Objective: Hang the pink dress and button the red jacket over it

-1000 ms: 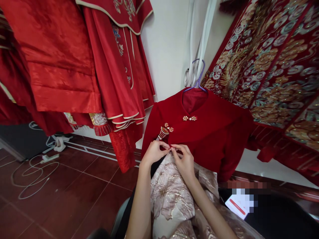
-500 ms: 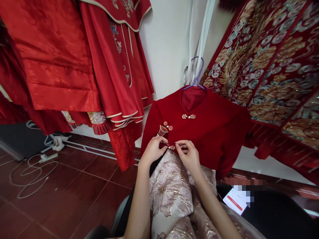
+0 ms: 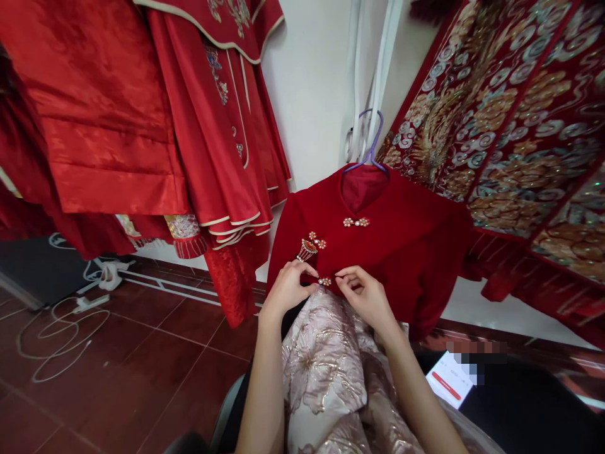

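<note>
A dark red velvet jacket (image 3: 401, 252) hangs on a purple hanger (image 3: 366, 148) in front of me. Both my hands meet at its lower front edge, around a small pearl clasp (image 3: 324, 281). My left hand (image 3: 288, 289) pinches the fabric just left of the clasp, fingers closed. Fingertips together, my right hand (image 3: 363, 293) pinches the edge just right of it. Higher up the jacket are a second pearl clasp (image 3: 356, 222) near the collar and a fan-shaped tassel brooch (image 3: 309, 247). Pink and gold brocade fabric (image 3: 331, 378) lies under my forearms.
Red satin garments (image 3: 142, 113) hang at the left. Embroidered red and gold panels (image 3: 510, 113) lean at the right. White cables and a power strip (image 3: 85, 302) lie on the dark red tiled floor. A white card (image 3: 449, 381) rests on a black surface at the lower right.
My hands have drawn slightly apart along the jacket's edge, uncovering the small pearl clasp between them. The view has shifted a little.
</note>
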Tool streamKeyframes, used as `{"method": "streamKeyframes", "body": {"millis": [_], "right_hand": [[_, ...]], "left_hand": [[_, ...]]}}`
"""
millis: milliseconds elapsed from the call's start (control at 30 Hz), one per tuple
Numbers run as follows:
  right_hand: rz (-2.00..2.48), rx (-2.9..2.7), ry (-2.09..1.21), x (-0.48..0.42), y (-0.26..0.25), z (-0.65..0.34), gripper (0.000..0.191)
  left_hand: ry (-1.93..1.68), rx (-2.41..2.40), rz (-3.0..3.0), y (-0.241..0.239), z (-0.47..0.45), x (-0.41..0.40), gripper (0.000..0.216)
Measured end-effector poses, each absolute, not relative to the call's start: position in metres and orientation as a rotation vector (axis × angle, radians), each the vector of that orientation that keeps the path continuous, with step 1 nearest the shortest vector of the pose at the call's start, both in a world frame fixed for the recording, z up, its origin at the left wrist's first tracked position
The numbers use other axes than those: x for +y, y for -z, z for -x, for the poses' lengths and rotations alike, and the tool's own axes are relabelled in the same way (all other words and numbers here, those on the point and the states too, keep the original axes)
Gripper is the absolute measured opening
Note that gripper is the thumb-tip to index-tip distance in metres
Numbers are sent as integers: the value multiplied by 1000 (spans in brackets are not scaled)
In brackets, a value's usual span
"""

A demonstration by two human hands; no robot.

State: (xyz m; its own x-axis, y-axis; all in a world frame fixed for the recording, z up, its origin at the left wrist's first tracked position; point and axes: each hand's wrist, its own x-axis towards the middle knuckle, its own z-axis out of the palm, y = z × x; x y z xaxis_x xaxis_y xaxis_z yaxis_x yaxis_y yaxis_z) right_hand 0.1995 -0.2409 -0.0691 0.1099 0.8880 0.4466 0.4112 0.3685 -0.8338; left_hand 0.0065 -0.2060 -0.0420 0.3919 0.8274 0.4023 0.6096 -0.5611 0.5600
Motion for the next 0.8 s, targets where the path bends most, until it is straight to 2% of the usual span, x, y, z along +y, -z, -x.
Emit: {"method": "streamKeyframes", "body": {"millis": [167,400,800], "right_hand": [[1228,-1606,-561,-236,79,-196,27],[1177,-1570,-649,-235,81,-192,26],[1121,-1463,-732,-226,91,-189,23]], "left_hand": [[-941,1288,-2355,45,-11,-204,16],[-1081,1188,-2266,45,-13,-205,10],[-1125,1127,-2174,45,-14,-213,4]]}}
